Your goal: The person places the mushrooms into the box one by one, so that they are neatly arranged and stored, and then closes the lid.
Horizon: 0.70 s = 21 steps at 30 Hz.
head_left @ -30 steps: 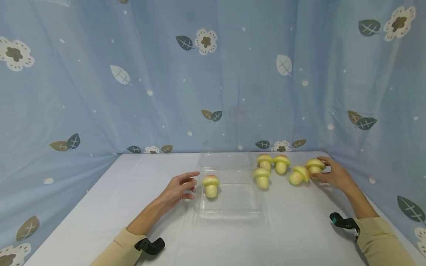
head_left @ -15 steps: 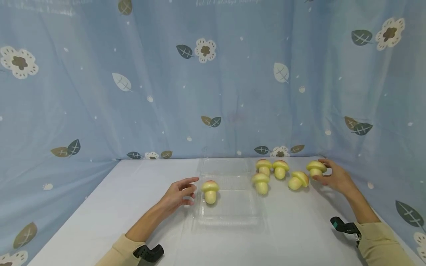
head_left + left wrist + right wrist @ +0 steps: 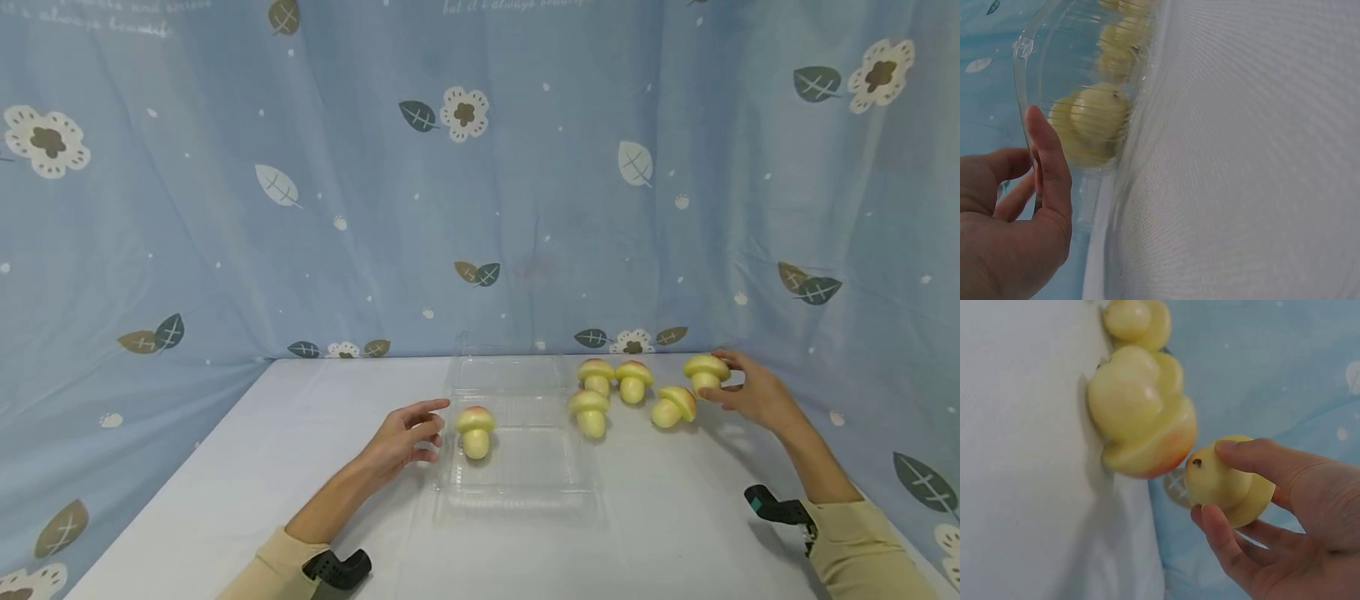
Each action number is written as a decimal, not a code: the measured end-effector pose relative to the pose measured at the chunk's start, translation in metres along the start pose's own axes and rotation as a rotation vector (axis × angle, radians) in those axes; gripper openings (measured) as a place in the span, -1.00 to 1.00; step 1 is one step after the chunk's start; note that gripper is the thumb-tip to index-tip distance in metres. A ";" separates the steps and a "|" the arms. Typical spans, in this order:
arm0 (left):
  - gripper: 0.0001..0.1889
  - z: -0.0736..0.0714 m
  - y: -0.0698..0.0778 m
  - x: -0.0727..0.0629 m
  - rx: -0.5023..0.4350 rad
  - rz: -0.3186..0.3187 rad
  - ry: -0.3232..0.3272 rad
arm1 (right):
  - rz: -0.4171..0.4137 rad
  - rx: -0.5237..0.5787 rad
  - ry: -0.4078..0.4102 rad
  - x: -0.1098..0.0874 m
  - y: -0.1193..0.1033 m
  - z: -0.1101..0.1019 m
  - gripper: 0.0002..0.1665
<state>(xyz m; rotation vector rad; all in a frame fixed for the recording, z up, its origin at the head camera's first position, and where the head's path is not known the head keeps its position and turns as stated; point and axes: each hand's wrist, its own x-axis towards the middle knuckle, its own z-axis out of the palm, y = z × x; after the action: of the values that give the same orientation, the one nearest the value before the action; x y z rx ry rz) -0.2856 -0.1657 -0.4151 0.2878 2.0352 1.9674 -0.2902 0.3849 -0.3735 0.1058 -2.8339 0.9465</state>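
Black wrist mounts, two: left and right, on tan sleeves, lower frame.

Surface, one: white, lower half, bearing the rest.

Clear box, one: lower centre, lid flap laid back behind it. Presumably light; a bump from my left side could slide or tip it.

Boxed piece, one: yellow, mushroom-shaped, inside the box by its left wall, cap away from me. Rounded, so a jolt to the box would likely roll it.

Left grip, mine: left of centre, just beside the box's left edge; fingers loosely bent, thumb apart from them, enclosing nothing. Whether it touches the rim I cannot tell.

Edge piece, one: right of centre, at the box's right edge; contact uncertain.

Tilted piece, one: right of centre, cap leaning rightward. A low leftward swing of my right side could knock it rolling.

Right grip, mine: right of frame, narrow, thumb and fingers pinching the held piece, whose stem end shows a dark spot in the right wrist view. Smooth and round: slack or uneven pressure could let it twist out.

Back pair, two: side by side, behind the edge piece.

Curtain, one: blue, leaf-and-flower print, filling the upper frame.
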 end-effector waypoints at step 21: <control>-0.43 0.000 0.000 0.000 0.001 0.002 -0.002 | -0.066 0.013 0.003 -0.007 -0.043 0.003 0.01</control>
<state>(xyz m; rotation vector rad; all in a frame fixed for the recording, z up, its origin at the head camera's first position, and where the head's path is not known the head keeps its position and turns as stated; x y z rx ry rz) -0.2862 -0.1660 -0.4152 0.2927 2.0351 1.9669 -0.2790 0.3490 -0.3515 0.1978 -2.8026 0.9504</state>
